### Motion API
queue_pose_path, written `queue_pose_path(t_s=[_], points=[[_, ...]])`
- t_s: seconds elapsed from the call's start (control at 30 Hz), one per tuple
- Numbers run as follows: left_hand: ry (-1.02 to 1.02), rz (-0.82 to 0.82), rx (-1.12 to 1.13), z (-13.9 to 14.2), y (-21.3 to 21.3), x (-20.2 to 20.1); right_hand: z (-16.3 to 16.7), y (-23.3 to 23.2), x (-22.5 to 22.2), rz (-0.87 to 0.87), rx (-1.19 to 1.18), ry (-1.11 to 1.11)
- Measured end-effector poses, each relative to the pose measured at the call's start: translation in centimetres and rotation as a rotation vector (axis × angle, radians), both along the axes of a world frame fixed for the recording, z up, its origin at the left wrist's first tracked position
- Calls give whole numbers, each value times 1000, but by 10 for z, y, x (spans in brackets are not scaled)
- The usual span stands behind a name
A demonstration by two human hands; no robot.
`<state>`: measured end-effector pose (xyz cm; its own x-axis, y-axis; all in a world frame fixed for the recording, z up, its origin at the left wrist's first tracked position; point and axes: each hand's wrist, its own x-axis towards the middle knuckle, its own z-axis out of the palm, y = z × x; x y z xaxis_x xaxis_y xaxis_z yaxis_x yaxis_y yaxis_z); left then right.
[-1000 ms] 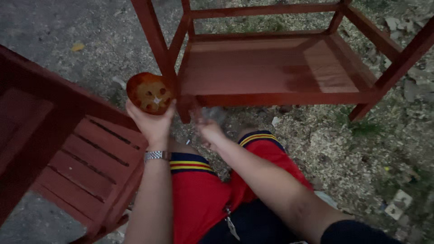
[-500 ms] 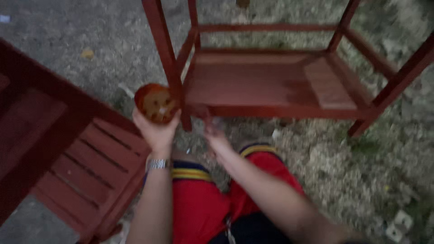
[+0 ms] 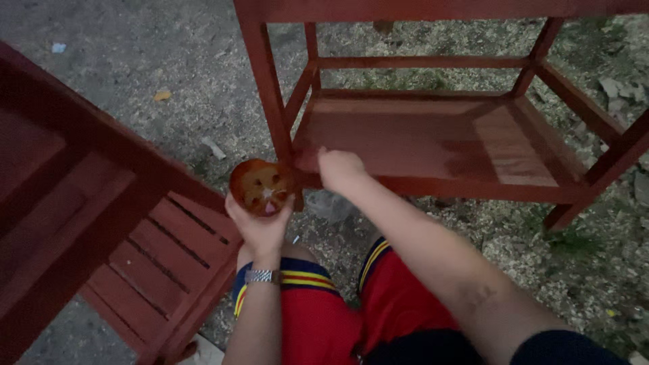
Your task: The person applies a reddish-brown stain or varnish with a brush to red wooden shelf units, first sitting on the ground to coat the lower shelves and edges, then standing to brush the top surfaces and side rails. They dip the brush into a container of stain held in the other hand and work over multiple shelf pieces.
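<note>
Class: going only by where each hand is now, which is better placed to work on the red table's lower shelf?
Right hand: it already rests at the lower shelf edge, while the left hand holds a round container.

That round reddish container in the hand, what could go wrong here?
The left hand holds the open container right beside the table leg; a bump could spill it onto the red shorts. The right hand presses the lower shelf, which looks shiny and may smear.

Hands at red wooden table
</note>
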<state>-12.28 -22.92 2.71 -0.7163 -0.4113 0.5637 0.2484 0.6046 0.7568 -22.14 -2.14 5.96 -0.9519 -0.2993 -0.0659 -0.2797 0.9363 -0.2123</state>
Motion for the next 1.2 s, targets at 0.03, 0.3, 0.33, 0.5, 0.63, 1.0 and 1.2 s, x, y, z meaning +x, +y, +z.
queue_pose_path(t_s=[0.03, 0.3, 0.33, 0.5, 0.63, 1.0, 1.2], points=[[-19, 3, 7, 0, 0, 0, 4, 4, 3, 24, -18, -64], [-34, 22, -35, 3, -1, 0, 19, -8, -5, -35, 90, -142], [-70, 11, -19, 4, -1, -1, 18, -7, -6, -17, 70, -114], [-112, -18, 36, 6, 2, -8, 13, 2, -4, -34, -51, -122], [-95, 4, -1, 3, 6, -11, 20, -13, 2, 23, 106, 18], [-98, 34, 39, -1, 2, -21, 21, 88, -37, -83, 69, 137], [-104, 11, 44, 5, 7, -21, -21, 23, -78, 117, 229, 116]])
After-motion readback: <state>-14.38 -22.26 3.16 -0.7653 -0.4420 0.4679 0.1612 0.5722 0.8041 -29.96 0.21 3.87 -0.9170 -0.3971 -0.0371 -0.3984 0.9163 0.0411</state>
